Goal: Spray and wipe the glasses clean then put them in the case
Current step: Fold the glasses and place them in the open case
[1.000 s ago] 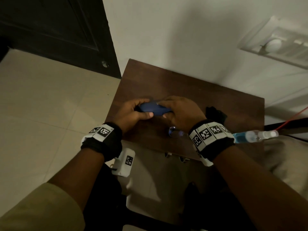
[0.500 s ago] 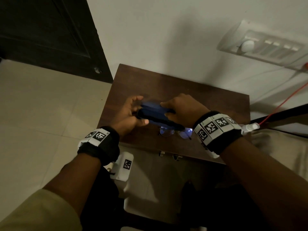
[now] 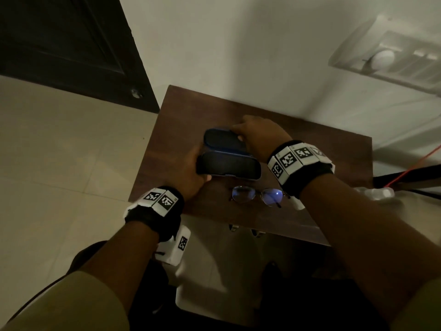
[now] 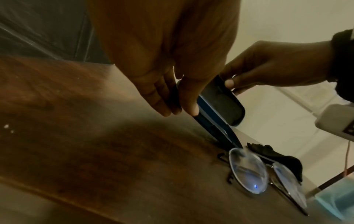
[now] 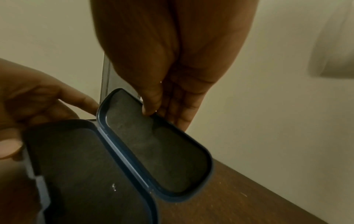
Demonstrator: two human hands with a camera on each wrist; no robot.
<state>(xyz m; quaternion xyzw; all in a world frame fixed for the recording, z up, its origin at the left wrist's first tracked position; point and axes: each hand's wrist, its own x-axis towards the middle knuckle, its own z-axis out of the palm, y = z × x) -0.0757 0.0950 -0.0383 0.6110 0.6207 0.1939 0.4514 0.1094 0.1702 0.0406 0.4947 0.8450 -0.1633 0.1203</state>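
The blue glasses case (image 3: 228,155) stands hinged wide open above the brown table (image 3: 191,111), its dark lining empty. My left hand (image 3: 198,170) grips the left end of the case's base (image 5: 82,174). My right hand (image 3: 241,137) pinches the far edge of the lid (image 5: 157,144), thumb inside and fingers behind. The thin-framed glasses (image 3: 257,195) lie on the table just in front of the case, lenses (image 4: 249,171) glinting blue. A black cloth (image 4: 277,159) lies behind the glasses, hidden by my right wrist in the head view.
The spray bottle (image 3: 374,193) with blue liquid (image 4: 337,201) lies at the table's right, mostly behind my right forearm. A white wall backs the table, with a switch panel (image 3: 393,60) on it. A dark door (image 3: 71,44) stands at far left. A red cable (image 3: 415,163) runs at right.
The case was closed between both hands a second ago; my right hand has swung its lid up and back, so it now stands wide open. The glasses have not moved.
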